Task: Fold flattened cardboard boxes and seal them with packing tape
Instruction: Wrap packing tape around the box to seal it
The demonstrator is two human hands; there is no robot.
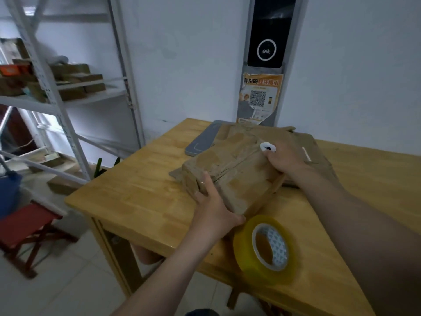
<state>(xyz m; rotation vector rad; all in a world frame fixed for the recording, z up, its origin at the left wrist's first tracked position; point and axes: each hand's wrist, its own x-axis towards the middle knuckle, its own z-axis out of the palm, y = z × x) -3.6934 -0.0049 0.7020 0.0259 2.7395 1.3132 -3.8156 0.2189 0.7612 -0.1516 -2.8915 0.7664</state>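
A worn brown cardboard box (237, 169), folded and patched with old tape, lies on the wooden table (141, 201). My left hand (214, 208) grips its near left corner, fingers up the side wall and thumb along the near edge. My right hand (284, 158) rests on the box's top near the far right, fingers curled round a small white object (267, 147) with a black mark. A large roll of clear yellowish packing tape (266, 249) stands tilted on the table just in front of the box.
A grey flat device (200, 140) lies partly under the box's far side. More flattened cardboard (316, 153) sits behind the box on the right. A white metal shelf (68, 96) with parcels stands left, with a red folding stool (29, 224) on the floor below.
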